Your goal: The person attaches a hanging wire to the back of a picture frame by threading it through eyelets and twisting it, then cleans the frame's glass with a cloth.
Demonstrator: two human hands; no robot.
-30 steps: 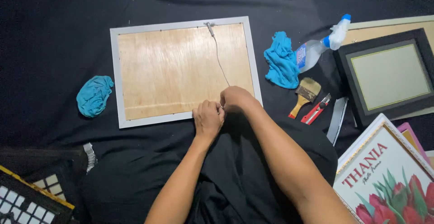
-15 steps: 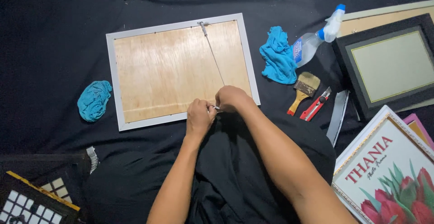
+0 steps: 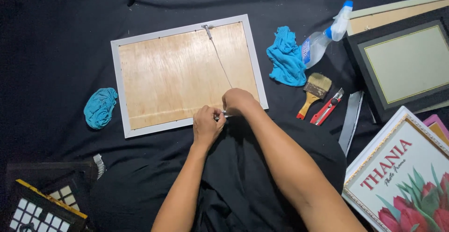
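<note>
A white picture frame (image 3: pixel 117 77) lies face down on black cloth, its plywood back (image 3: pixel 177 73) up. A thin wire (image 3: pixel 220 59) runs from a small metal hanger (image 3: pixel 206 27) at the far edge to the near edge. There both hands meet: my left hand (image 3: pixel 207 125) pinches a small metal piece (image 3: pixel 223 115) at the frame's near rim, and my right hand (image 3: pixel 237 101) is closed over the wire's end beside it.
A blue rag (image 3: pixel 286 58), spray bottle (image 3: pixel 325 35), paintbrush (image 3: pixel 313 94) and red utility knife (image 3: pixel 327 106) lie to the right. Dark frames (image 3: pixel 402 68) and a flowered print (image 3: pixel 407 171) sit far right. Another blue cloth (image 3: pixel 99 107) is on the left, frames (image 3: pixel 42 204) at bottom left.
Both hands stay at the frame's near edge with small finger shifts. The view has drifted a little, so everything sits slightly left and higher.
</note>
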